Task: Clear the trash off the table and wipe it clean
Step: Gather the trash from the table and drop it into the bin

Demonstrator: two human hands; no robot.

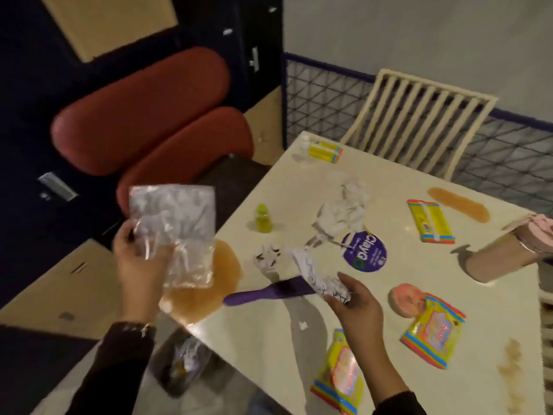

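My left hand [140, 265] pinches a clear plastic bag [175, 226] near its lower corner, with fingers and thumb curled on it. My right hand [354, 305] is closed round a crumpled paper [314, 278].

The big white counter [299, 187] has lots of trash on it. Down on the floor by its near edge stands a dark bin [182, 363] with some trash inside. I think both hands hold their trash up off the counter so it can drop into that bin.

The bag hangs out past the counter's left edge, above the bin. It faces me flat, and its long side runs up and down. The paper is long too. It points up and to the left from my right hand, over the counter.

A brown puddle [215, 295] sits at the left edge, partly behind the bag. That needs wiping later. A brown cup [502, 253] lies tipped over at the right. A purple spoon [263, 294] lies flat, running left to right, its left end near the puddle. A round purple lid [363, 251] lies past it, and a little green bottle [263, 218] stands farther back.
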